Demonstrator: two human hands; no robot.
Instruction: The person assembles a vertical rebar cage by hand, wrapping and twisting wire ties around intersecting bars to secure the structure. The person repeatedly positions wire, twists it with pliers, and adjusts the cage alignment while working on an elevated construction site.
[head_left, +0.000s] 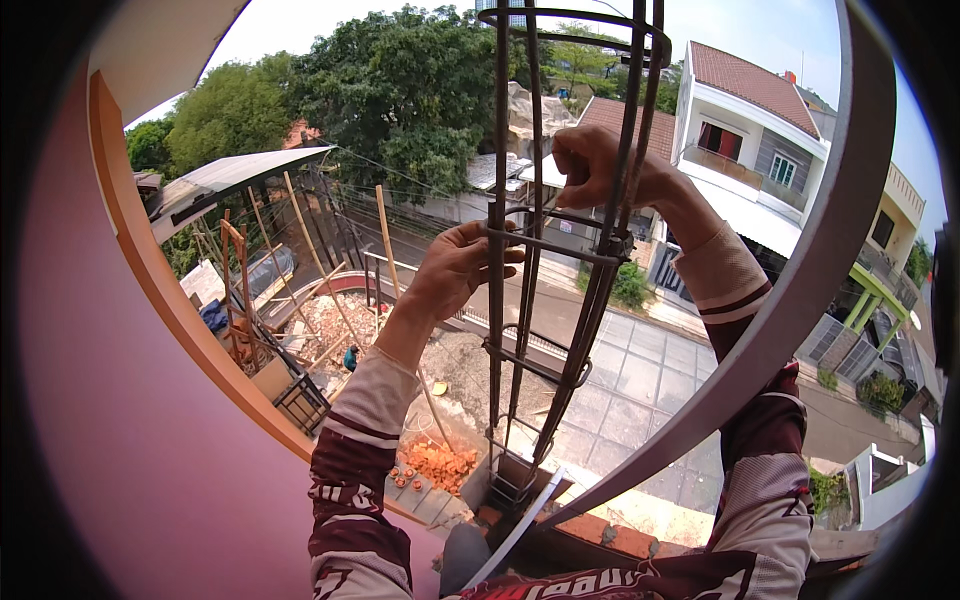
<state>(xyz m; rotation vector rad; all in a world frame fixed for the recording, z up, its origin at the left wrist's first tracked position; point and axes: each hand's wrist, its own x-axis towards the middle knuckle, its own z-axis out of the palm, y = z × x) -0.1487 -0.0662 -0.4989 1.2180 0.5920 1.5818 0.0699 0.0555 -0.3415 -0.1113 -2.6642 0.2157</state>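
Observation:
An upright column cage of steel rebar [497, 330] stands in front of me, its long bars ringed by several square stirrups [565, 250]. My left hand [462, 262] is closed round the left corner of the middle stirrup, fingers wrapping past the vertical bar there. On the right, my right hand [600, 170] is raised slightly above that stirrup with its wrist bent. Its fingers are curled together among the right-hand bars. Anything pinched in them is too small or hidden to make out.
A curved grey frame [850, 200] arcs past my right arm. The pink wall [140, 330] with orange trim is at left. Bricks [600, 532] line the ledge below the cage. Far beneath lie rubble [440, 465], wooden poles [388, 240], a person [350, 358] and a paved yard [640, 375].

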